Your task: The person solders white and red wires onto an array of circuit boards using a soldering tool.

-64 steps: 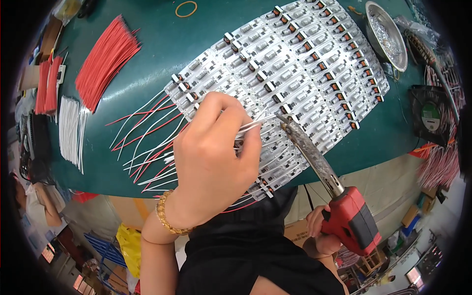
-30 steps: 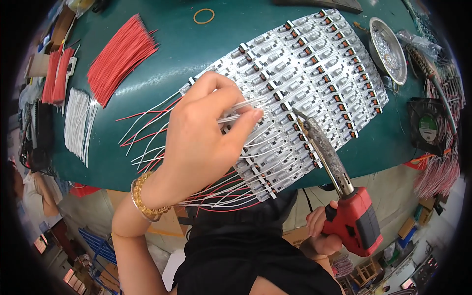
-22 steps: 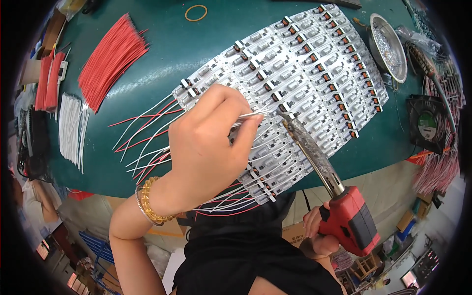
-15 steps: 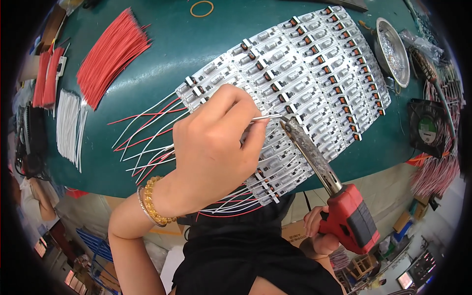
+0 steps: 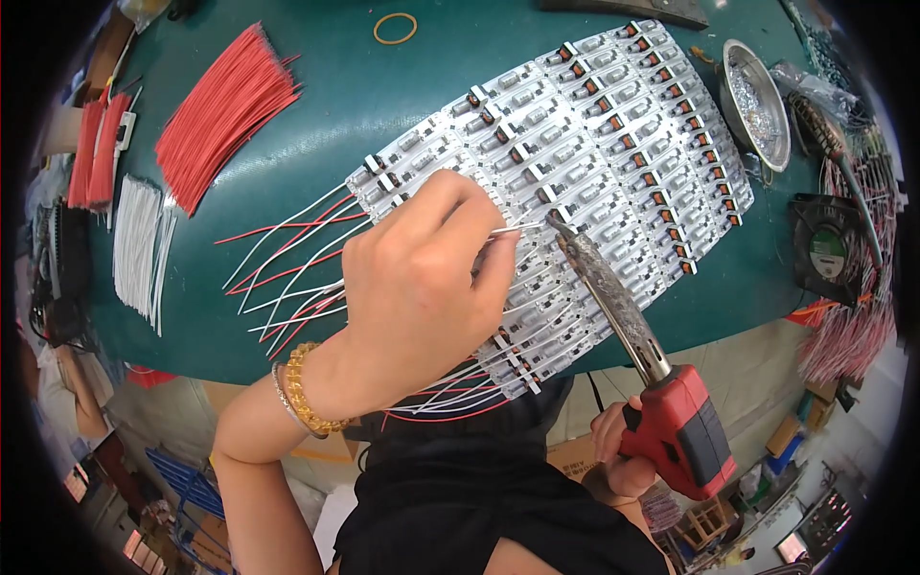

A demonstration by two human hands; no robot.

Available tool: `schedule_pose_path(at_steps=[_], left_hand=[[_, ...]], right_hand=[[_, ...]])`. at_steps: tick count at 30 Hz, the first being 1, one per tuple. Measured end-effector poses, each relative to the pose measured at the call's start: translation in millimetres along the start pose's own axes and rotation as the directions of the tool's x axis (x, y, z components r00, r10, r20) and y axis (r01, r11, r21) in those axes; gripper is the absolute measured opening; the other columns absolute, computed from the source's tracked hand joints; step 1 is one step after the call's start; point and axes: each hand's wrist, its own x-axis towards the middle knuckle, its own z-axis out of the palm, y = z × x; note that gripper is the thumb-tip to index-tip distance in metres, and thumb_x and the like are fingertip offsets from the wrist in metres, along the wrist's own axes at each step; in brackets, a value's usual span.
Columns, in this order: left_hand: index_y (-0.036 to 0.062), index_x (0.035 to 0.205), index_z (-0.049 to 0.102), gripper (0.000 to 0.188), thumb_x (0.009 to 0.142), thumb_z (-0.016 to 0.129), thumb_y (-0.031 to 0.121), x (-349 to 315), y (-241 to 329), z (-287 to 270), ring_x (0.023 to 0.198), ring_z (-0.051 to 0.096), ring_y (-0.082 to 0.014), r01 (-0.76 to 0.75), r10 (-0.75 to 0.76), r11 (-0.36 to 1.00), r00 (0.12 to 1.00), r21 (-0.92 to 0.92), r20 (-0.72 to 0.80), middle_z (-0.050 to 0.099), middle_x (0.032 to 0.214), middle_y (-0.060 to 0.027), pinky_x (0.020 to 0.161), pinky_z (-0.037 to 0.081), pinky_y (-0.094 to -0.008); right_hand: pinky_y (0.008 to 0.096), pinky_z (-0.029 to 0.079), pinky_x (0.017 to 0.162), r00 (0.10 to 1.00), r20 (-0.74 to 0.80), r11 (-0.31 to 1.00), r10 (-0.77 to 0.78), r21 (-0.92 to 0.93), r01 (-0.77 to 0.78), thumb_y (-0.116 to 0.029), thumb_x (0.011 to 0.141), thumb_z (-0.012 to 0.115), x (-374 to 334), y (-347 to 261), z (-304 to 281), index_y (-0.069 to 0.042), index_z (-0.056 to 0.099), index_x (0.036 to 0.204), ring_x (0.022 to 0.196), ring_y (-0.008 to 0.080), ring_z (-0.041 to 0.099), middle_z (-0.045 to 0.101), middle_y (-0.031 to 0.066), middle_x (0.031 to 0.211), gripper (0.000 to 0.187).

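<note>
My left hand is closed in a pinch on a thin white wire, whose free end points right across a panel of circuit boards. In my right hand is the red and black handle of a soldering gun. Its dark, scaly barrel slants up and left, with the tip beside the wire's end; whether they touch I cannot tell. Rows of silver and black parts cover the panel. Loose red and white wires trail from its left edge, partly behind my left hand.
Bundles of red wires and white wires lie on the green table at the left. A metal bowl, a black fan and a second iron are at the right. A rubber band lies at the back.
The soldering gun's tip has shifted slightly up and left relative to the picture. My left hand keeps its pinch on the wire, and the whole scene sits a little differently in view.
</note>
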Motion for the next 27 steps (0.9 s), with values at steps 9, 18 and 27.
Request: schedule_pose_path(at_steps=[9,18,27], left_hand=[[0.0009,0.09,0.075,0.012,0.078,0.075,-0.001,3.3,-8.3,-10.6,0.059,0.056,-0.0107,-0.02,0.018,1.0,0.997,-0.018,-0.071,0.066,0.091,-0.0066,0.052,0.043,-0.0251],[0.0004,0.089,0.074,0.012,0.077,0.076,-0.001,6.1,-9.2,-11.1,0.063,0.056,-0.0123,0.065,-0.063,0.994,0.998,-0.091,0.024,0.063,0.091,-0.0066,0.056,0.044,-0.0258],[-0.001,0.081,0.067,0.012,0.075,0.076,0.0,7.4,-11.4,-7.8,0.071,0.06,-0.0199,0.051,-0.051,0.998,0.999,-0.029,-0.008,0.061,0.089,-0.0084,0.063,0.047,-0.0293]], right_hand=[[0.0234,0.034,0.046,0.895,-0.249,0.828,0.37,0.525,-0.197,-0.08,0.077,0.057,-45.7,44.7,-2.4,0.003,0.043,0.137,0.043,0.009,0.043,0.041,-0.0055,0.051,0.103],[0.0238,0.036,0.045,0.997,0.027,0.971,0.074,0.228,-0.078,-0.085,0.073,0.055,-39.7,67.7,-15.4,0.007,0.044,0.133,0.042,0.0097,0.043,0.041,-0.0053,0.05,0.111],[0.0308,0.039,0.052,0.973,-0.173,0.986,0.151,-0.036,-0.16,-0.051,0.077,0.062,6.4,-1.5,16.7,-0.002,0.058,0.1,0.053,0.0197,0.049,0.05,0.0016,0.063,0.054]])
